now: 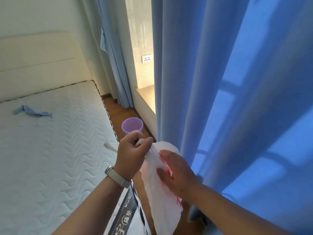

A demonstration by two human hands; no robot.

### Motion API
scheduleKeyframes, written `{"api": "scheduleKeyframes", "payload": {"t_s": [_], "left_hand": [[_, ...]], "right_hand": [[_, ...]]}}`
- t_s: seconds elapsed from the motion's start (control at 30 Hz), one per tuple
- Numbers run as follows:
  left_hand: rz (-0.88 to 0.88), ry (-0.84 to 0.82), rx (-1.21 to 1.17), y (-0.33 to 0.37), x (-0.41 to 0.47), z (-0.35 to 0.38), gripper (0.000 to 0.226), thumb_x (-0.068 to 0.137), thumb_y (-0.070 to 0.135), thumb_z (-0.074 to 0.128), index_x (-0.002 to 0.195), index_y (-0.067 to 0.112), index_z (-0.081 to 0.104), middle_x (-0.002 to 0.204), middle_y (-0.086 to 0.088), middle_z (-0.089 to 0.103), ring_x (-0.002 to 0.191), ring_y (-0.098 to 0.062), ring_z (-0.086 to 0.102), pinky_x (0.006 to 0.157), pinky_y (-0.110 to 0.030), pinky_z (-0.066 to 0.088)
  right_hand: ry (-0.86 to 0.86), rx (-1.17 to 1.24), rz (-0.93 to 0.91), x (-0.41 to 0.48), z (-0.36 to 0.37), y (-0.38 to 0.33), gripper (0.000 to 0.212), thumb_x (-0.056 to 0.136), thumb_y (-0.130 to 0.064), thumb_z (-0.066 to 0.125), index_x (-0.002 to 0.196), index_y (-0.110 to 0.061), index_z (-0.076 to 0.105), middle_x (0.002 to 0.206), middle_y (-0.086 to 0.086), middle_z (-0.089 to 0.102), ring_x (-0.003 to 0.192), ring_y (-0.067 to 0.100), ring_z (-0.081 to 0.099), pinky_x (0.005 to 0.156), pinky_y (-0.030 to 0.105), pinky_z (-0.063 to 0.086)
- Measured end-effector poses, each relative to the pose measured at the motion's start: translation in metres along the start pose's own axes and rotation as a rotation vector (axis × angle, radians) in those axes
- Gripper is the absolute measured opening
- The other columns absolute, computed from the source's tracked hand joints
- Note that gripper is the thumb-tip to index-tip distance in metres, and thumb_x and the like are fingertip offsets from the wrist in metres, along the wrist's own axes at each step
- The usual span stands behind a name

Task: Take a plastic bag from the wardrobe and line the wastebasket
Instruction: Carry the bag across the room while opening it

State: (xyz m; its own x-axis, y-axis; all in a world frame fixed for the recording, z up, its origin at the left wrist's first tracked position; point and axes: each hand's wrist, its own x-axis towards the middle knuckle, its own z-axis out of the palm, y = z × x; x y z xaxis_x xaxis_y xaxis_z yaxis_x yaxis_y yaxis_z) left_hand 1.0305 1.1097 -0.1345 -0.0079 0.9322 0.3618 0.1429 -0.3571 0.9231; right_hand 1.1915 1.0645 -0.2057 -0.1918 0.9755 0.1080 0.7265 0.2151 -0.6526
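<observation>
Your left hand (133,150) was closed in a fist on the gathered top of the thin white plastic bag with red print (159,192), thumb pinching the film against the curled fingers. Your right hand (176,170) lay flat with fingers extended against the bag's side, and whether it gripped a layer could not be confirmed because the film hid the fingertips. The bag hung unopened between both hands, above the strip of wooden floor (118,112) between the white quilted mattress (50,141) and the blue fabric curtain (220,99). The small lilac perforated plastic wastebasket (132,125) stood empty on that floor, beyond the hands and apart from them. The main risk was that the two film layers would cling and the mouth would stay sealed, since one hand bunched the opening shut. A hard pull against that fist could probably have torn the film. The light wastebasket could also have tipped when the bag was pressed in one-handed.
</observation>
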Motion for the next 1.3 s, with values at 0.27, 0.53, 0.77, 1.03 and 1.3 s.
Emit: {"api": "scheduleKeyframes", "payload": {"t_s": [0.27,0.53,0.77,1.03,1.3], "left_hand": [[-0.037,0.114,-0.007,-0.016,0.066,-0.031,0.029,0.069,0.036,0.066,0.052,0.023,0.048,0.049,0.013,0.039,0.050,-0.007,0.037,0.052,-0.018,0.037],[-0.098,0.272,0.031,-0.053,0.127,-0.051,0.032,0.076,0.019,0.067,0.053,0.022,0.046,0.049,0.014,0.038,0.051,-0.010,0.036,0.053,-0.024,0.038],[-0.195,0.425,0.039,-0.105,0.203,-0.048,0.036,0.077,0.020,0.067,0.057,0.010,0.039,0.053,0.005,0.031,0.053,-0.016,0.031,0.054,-0.029,0.034],[-0.203,0.474,0.056,-0.140,0.307,-0.026,0.033,0.077,0.016,0.066,0.056,0.019,0.041,0.050,0.014,0.032,0.050,-0.011,0.030,0.052,-0.024,0.034],[-0.191,0.412,0.082,-0.163,0.384,-0.006,0.033,0.070,0.035,0.067,0.055,0.021,0.042,0.051,0.011,0.034,0.052,-0.014,0.031,0.054,-0.027,0.034]], "right_hand": [[0.016,0.077,-0.166,0.088,0.023,-0.004,0.041,0.098,-0.049,0.048,0.136,-0.037,0.039,0.141,-0.011,0.051,0.127,0.007,0.045,0.108,0.023,0.028],[-0.047,0.210,-0.243,0.181,0.050,0.000,0.052,0.095,-0.049,0.046,0.141,-0.024,0.048,0.143,-0.016,0.047,0.131,-0.005,0.036,0.113,0.022,0.031],[-0.205,0.233,-0.284,0.290,0.062,0.021,0.067,0.086,-0.055,0.039,0.142,-0.020,0.047,0.147,-0.007,0.046,0.136,0.007,0.037,0.115,0.028,0.029],[-0.256,0.282,-0.290,0.398,0.049,0.058,0.061,0.088,-0.052,0.041,0.140,-0.020,0.049,0.145,-0.008,0.048,0.134,0.008,0.040,0.113,0.030,0.032],[-0.170,0.298,-0.235,0.469,0.029,0.090,0.057,0.089,-0.052,0.042,0.138,-0.023,0.051,0.142,-0.012,0.049,0.133,0.002,0.039,0.114,0.031,0.033]]}}
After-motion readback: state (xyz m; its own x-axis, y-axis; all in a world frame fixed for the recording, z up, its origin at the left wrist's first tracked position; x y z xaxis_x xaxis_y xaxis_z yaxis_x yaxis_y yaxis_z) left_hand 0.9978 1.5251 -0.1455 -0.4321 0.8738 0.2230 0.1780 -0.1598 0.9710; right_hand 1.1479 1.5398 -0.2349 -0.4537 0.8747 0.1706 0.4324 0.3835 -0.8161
